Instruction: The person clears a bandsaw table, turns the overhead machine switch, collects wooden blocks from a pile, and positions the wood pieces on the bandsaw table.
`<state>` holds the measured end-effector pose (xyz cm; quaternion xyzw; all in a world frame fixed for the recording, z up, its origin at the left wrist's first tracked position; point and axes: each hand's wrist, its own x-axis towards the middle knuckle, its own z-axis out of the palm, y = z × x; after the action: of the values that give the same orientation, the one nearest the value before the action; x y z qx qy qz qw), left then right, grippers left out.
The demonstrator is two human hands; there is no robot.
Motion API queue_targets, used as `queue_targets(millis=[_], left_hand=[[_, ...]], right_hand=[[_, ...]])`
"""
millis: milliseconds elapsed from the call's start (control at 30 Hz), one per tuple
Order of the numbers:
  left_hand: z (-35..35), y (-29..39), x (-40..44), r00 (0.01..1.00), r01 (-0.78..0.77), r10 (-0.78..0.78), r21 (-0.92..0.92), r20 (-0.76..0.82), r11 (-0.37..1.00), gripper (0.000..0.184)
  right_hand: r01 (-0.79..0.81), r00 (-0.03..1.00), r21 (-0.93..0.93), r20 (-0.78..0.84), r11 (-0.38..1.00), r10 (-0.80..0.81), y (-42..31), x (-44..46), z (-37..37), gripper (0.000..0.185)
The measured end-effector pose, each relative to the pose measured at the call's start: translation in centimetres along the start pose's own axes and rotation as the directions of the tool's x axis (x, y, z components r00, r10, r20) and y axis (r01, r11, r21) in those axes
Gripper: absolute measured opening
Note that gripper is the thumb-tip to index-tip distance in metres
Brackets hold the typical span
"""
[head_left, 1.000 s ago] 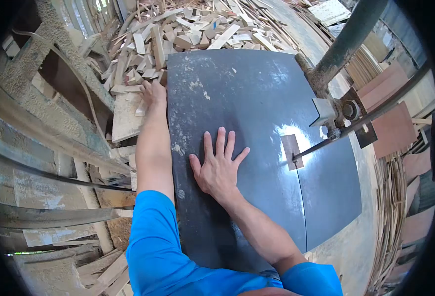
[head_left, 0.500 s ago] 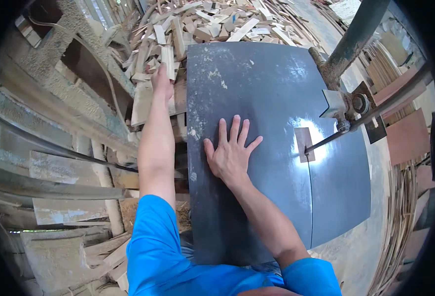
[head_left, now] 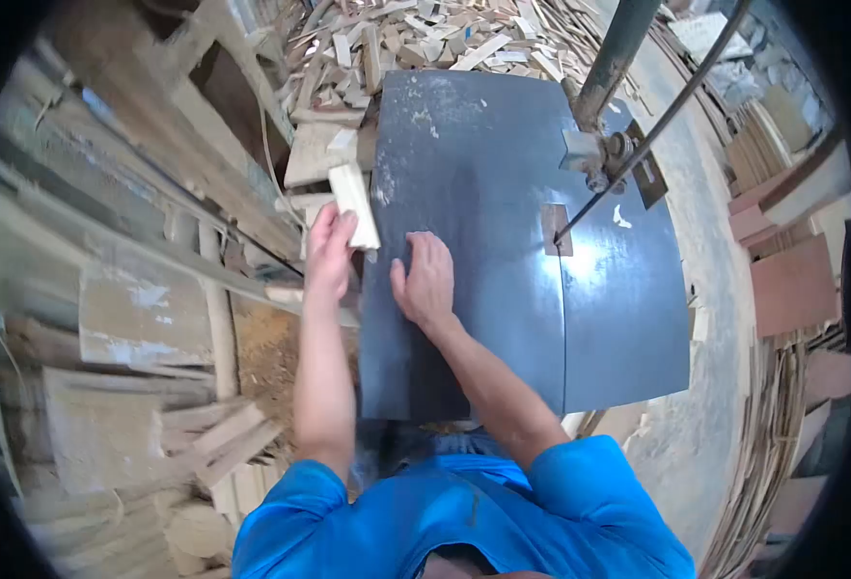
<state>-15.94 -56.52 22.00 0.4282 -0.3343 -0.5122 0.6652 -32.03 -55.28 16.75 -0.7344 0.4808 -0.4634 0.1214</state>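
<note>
A pale wood block (head_left: pixel 353 206) is held in my left hand (head_left: pixel 330 251), just past the left edge of the dark metal table (head_left: pixel 483 145). My right hand (head_left: pixel 427 280) rests on the table near that edge, its fingers close together and bent, with no object visible in it. A thin blade runs down to a small insert plate (head_left: pixel 555 230) in the tabletop, where a slit leads toward the front edge. Above the plate is a metal guide assembly (head_left: pixel 594 159).
Scrap wood (head_left: pixel 425 43) is heaped beyond the table. A dusty wooden frame (head_left: pixel 194 125) and boards stand at the left. Stacked thin strips (head_left: pixel 768 434) and reddish panels (head_left: pixel 794 273) line the right side. A green post (head_left: pixel 618 58) rises behind the guide.
My left hand has come back from the scrap pile toward me with the wood block. My right hand's spread fingers have drawn together and curled. The view has shifted.
</note>
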Motion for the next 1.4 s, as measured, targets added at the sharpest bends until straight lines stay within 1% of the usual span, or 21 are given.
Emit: queue_targets(millis=[67,200,300,333,367,433,500,567,633,667,767,800,900,967,1033,1067,1167,1200,1267,1333,1400], left_hand=[[-3.8,-2.8,-3.7,0.994,0.008,-0.001,0.06,-0.109,0.998,0.025],[-8.2,-4.5,-9.0,0.941,0.011,0.064,0.217,-0.332,0.976,0.019],[-10.3,-2.9,-7.8,0.881,0.209,0.105,0.578,-0.461,0.789,0.018],[-10.0,-3.1,-7.0,0.897,0.139,0.1,0.49,-0.431,0.861,0.02],[-10.4,-3.3,-5.7,0.896,0.266,0.014,0.561,-0.444,0.784,0.022],[-10.2,-4.7,-3.0,0.93,0.28,-0.012,0.688,-0.366,0.67,0.025],[-11.3,-7.8,0.5,0.959,0.168,0.144,0.898,-0.244,0.406,0.026],[-11.0,-9.6,3.4,0.968,0.234,0.022,0.932,-0.25,0.278,0.026],[-9.2,-10.5,4.3,0.967,0.204,0.128,0.971,-0.219,0.126,0.026],[-9.2,-10.7,5.4,0.974,0.225,-0.035,0.97,-0.222,0.095,0.024],[-13.8,-17.9,10.5,0.956,0.276,-0.02,0.872,-0.294,0.404,0.028],[-12.5,-17.7,11.1,0.956,0.288,0.007,0.941,-0.294,0.175,0.033],[-5.1,-12.7,7.9,0.794,0.542,0.033,0.733,-0.606,0.411,0.035],[-8.7,-14.6,9.7,0.874,0.456,-0.051,0.78,-0.483,0.429,0.038],[-9.7,-14.7,9.6,0.946,0.324,-0.072,0.91,-0.316,0.259,0.037],[-9.7,-15.2,9.4,0.932,0.356,-0.018,0.903,-0.363,0.241,0.033],[-9.7,-15.9,9.6,0.957,0.29,-0.017,0.946,-0.29,0.145,0.029],[-9.9,-16.0,9.4,0.95,0.307,0.008,0.935,-0.314,0.179,0.031],[-10.1,-16.0,9.5,0.964,0.261,0.015,0.959,-0.264,0.105,0.032],[-10.7,-16.6,9.6,0.963,0.262,0.033,0.955,-0.269,0.14,0.03],[-10.2,-15.5,9.0,0.962,0.267,0.039,0.962,-0.269,0.058,0.029]], right_hand=[[0.092,0.993,-0.054,0.075,0.994,-0.087,-0.7,-1.6,-2.3,0.043],[0.119,0.975,-0.149,0.205,0.982,-0.087,-1.8,-7.6,-6.6,0.048],[0.093,0.967,-0.226,0.252,0.97,-0.034,-1.7,-8.9,-6.6,0.055],[0.079,0.969,-0.256,0.245,0.963,-0.014,-2.0,-8.6,-6.3,0.056],[0.073,0.973,-0.287,0.231,0.955,-0.005,-2.2,-8.0,-6.0,0.056],[0.079,0.971,-0.318,0.241,0.945,-0.001,-2.2,-7.6,-5.7,0.057],[0.078,0.969,-0.332,0.249,0.94,0.008,-2.2,-7.5,-5.5,0.058],[0.063,0.968,-0.334,0.25,0.941,0.024,-2.3,-7.6,-5.5,0.059],[0.061,0.965,-0.339,0.259,0.939,0.031,-2.3,-7.4,-5.4,0.059],[0.058,0.964,-0.343,0.265,0.938,0.037,-2.4,-7.5,-5.5,0.059],[0.057,0.959,-0.359,0.28,0.932,0.05,-2.3,-7.2,-5.5,0.059],[0.052,0.956,-0.364,0.288,0.93,0.059,-2.3,-7.3,-5.5,0.059],[0.033,0.956,-0.368,0.284,0.929,0.079,-2.5,-7.1,-5.5,0.059],[0.031,0.955,-0.365,0.285,0.93,0.079,-2.5,-7.1,-5.5,0.059],[0.024,0.957,-0.362,0.279,0.932,0.083,-2.3,-7.0,-5.6,0.059],[0.022,0.957,-0.359,0.278,0.933,0.085,-2.3,-7.1,-5.6,0.059],[0.017,0.957,-0.352,0.277,0.936,0.087,-2.5,-7.2,-5.5,0.059],[0.017,0.959,-0.355,0.27,0.935,0.085,-2.5,-7.1,-5.6,0.06],[0.024,0.966,-0.355,0.25,0.934,0.07,-2.3,-7.2,-5.5,0.059],[0.027,0.973,-0.354,0.224,0.935,0.056,-2.5,-7.3,-5.6,0.059],[0.025,0.974,-0.351,0.221,0.936,0.057,-2.5,-7.3,-5.7,0.059]])
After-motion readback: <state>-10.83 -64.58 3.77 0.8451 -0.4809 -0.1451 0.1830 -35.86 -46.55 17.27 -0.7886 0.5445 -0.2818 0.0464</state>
